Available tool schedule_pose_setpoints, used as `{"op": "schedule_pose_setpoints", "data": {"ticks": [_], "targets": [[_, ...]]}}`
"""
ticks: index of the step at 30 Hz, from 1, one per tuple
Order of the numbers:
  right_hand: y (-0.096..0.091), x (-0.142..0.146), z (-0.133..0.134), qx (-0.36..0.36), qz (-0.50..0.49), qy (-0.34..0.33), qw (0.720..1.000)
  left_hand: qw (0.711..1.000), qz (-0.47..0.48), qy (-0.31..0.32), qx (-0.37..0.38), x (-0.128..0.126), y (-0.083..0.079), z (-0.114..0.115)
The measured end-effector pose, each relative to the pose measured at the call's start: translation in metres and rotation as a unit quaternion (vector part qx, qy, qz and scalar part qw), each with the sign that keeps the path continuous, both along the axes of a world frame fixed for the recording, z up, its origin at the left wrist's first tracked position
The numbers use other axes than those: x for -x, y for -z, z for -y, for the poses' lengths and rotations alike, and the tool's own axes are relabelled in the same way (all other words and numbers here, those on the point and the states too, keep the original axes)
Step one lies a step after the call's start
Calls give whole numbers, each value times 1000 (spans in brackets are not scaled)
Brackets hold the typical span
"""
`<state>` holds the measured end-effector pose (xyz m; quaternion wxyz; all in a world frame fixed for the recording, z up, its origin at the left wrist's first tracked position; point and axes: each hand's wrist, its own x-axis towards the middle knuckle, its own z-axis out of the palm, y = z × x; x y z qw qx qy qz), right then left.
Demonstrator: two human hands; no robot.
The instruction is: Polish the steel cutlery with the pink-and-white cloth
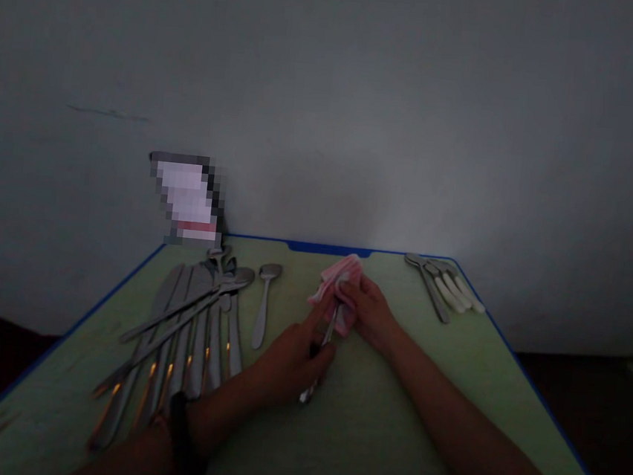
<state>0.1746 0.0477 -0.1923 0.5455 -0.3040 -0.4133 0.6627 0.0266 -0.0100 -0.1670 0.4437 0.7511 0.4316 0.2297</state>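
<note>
My left hand (pixel 296 359) is closed around the handle of a piece of metal cutlery (pixel 331 327), whose lower end pokes out below the fingers. Its upper end disappears into a folded pink-and-white cloth (pixel 351 267), so I cannot tell what kind of piece it is. Fingers of my right hand (pixel 371 310) are closed on the cloth, pressing it around that end. Both hands are close together above the middle of the table. Just left of them lies a single metal spoon (pixel 263 311), bowl away from me.
Several knives (pixel 197 345) lie at the left, with long spoons (pixel 173 332) across them. At the far right are a metal spoon (pixel 431 290) and several white-handled pieces (pixel 460 292). A device with a blurred screen (pixel 186 195) leans on the wall behind the blue-edged table (pixel 387 438).
</note>
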Motion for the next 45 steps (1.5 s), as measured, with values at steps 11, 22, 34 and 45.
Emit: {"op": "schedule_pose_setpoints", "data": {"ticks": [11, 22, 34, 45], "targets": [[3, 1, -2, -2, 22, 19, 1000, 1000, 20, 7, -7, 1, 5, -1], [2, 1, 0, -14, 29, 16, 999, 1000, 11, -4, 4, 0, 4, 0], [2, -1, -1, 12, 28, 32, 999, 1000, -3, 19, -24, 2, 6, -1], [-3, 2, -1, 34, -60, -16, 997, 1000, -5, 14, -9, 1, 6, 0]]}}
